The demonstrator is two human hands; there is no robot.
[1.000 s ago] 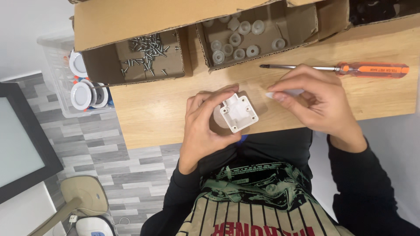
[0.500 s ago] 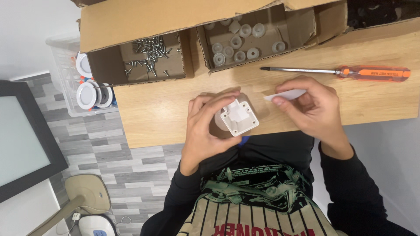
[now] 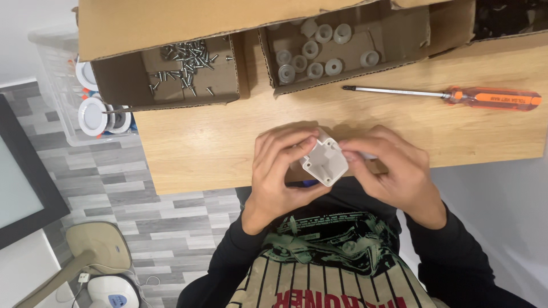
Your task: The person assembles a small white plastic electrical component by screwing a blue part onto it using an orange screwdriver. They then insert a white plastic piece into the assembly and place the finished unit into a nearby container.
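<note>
While left hand [image 3: 282, 171] cups white plastic part [image 3: 324, 161], right hand [image 3: 394, 168] fingers pinch its edge.

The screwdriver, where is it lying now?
In the head view, the screwdriver lies on the table at the right, beyond the right hand, just below the box of white rings.

Bare tabletop [image 3: 194, 142] lies open left of the hands; 2 cardboard boxes [image 3: 240, 63] and a screwdriver [image 3: 445, 96] block beyond.
</note>
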